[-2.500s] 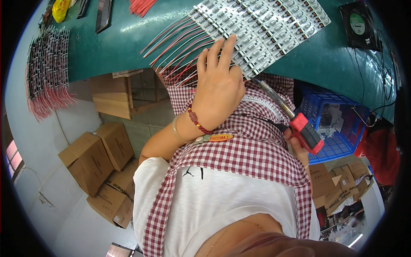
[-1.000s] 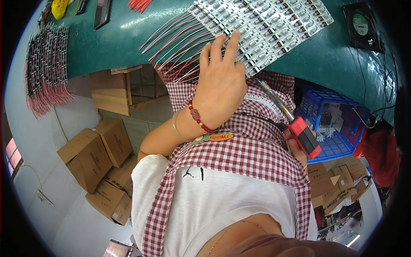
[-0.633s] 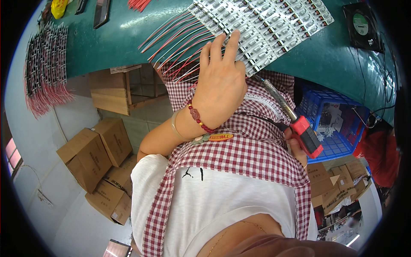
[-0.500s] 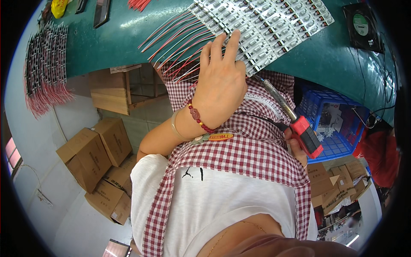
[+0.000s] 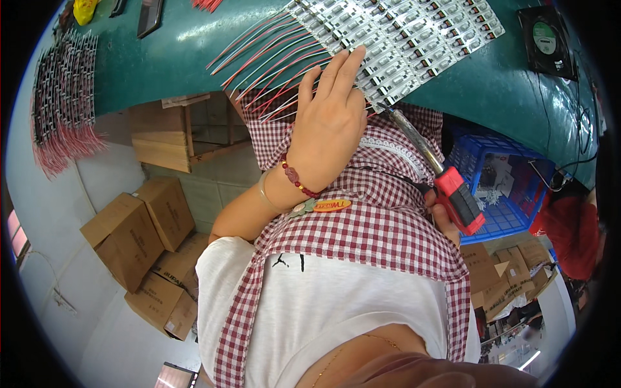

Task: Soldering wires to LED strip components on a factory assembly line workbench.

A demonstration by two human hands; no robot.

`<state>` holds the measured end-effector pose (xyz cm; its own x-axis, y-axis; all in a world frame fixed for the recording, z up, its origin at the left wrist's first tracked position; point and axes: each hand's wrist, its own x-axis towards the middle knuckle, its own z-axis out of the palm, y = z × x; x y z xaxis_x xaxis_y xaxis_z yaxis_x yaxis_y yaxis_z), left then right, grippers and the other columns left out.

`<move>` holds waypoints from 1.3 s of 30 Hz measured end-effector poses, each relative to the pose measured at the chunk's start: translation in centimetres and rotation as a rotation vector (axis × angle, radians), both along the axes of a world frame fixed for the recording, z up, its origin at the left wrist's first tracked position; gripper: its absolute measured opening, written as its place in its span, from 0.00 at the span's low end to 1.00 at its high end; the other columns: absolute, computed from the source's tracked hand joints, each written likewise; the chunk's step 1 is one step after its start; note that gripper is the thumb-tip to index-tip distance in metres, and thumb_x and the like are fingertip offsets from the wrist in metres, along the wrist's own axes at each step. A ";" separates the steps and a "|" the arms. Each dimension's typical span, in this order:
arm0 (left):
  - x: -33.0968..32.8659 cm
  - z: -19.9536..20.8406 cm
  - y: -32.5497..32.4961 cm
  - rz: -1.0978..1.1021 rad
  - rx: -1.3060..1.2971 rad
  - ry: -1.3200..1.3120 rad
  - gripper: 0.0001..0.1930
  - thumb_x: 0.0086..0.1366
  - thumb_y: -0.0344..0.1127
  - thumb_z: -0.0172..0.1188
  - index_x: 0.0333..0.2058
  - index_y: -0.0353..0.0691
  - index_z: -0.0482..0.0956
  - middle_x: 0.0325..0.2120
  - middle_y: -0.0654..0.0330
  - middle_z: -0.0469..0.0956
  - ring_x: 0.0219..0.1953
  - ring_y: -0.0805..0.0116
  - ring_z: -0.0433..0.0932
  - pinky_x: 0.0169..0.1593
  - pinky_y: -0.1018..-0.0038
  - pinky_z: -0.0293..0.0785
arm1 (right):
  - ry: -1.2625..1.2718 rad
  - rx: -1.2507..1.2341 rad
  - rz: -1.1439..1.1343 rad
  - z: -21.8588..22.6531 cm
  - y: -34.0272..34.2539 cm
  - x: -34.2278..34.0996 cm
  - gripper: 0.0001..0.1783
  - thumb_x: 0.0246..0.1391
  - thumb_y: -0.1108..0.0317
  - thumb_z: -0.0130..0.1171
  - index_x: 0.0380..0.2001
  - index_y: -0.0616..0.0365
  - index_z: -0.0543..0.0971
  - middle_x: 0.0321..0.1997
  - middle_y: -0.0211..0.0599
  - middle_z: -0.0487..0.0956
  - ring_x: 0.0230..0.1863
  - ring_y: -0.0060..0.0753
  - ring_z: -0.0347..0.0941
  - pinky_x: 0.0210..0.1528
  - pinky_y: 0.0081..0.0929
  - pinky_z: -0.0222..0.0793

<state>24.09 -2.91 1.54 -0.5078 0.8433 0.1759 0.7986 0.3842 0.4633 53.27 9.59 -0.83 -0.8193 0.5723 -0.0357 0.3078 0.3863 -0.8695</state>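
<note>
A panel of small metallic strips with components (image 5: 414, 45) lies at the near edge of the green table. Red and white wires (image 5: 272, 52) fan out from its left side. My left hand (image 5: 330, 126) rests over the panel's near-left edge, fingers spread and fingertips on the strips; its thumb lies near the near corner, partly hidden. My right hand (image 5: 444, 218) is wrapped round the red and black handle of a soldering iron (image 5: 460, 200). The iron's metal shaft slants up to the left, its tip at the panel's near corner.
Bundled wired strips (image 5: 63, 97) hang over the table's left edge. A phone (image 5: 150, 18) lies at the far left, a black disc-shaped device (image 5: 546, 42) at the right. Below the table stand a blue crate (image 5: 501, 223) and cardboard boxes (image 5: 123, 239).
The soldering iron's tip has moved slightly up and left, onto the panel's near corner. My left hand has shifted a little, its fingers slightly more spread.
</note>
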 end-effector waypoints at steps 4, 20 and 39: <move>0.0 -0.2 0.3 0.036 0.093 -0.045 0.06 0.52 0.26 0.63 0.26 0.36 0.73 0.62 0.52 0.67 0.61 0.53 0.68 0.60 0.55 0.61 | 0.026 0.155 0.021 -1.1 -0.1 0.4 0.05 0.43 0.74 0.64 0.28 0.59 0.81 0.28 0.40 0.81 0.26 0.42 0.79 0.28 0.33 0.74; -0.1 -0.2 1.2 0.043 0.081 -0.061 0.06 0.49 0.29 0.63 0.25 0.33 0.77 0.58 0.50 0.68 0.63 0.54 0.65 0.60 0.55 0.59 | 0.003 0.053 -0.017 0.4 -0.8 0.3 0.05 0.42 0.76 0.63 0.27 0.61 0.81 0.23 0.38 0.80 0.22 0.41 0.77 0.24 0.31 0.71; -0.3 0.0 1.1 0.051 0.065 -0.061 0.06 0.49 0.29 0.63 0.25 0.32 0.78 0.58 0.50 0.68 0.62 0.54 0.65 0.60 0.55 0.59 | 0.036 -0.217 -0.124 1.2 -1.0 -0.4 0.09 0.53 0.64 0.63 0.28 0.60 0.80 0.24 0.37 0.80 0.24 0.37 0.76 0.30 0.28 0.70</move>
<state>23.81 -1.80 1.58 -0.5610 0.8041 0.1967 0.7484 0.3910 0.5358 52.86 8.57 0.33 -0.7463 0.6507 -0.1402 0.3081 0.1511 -0.9393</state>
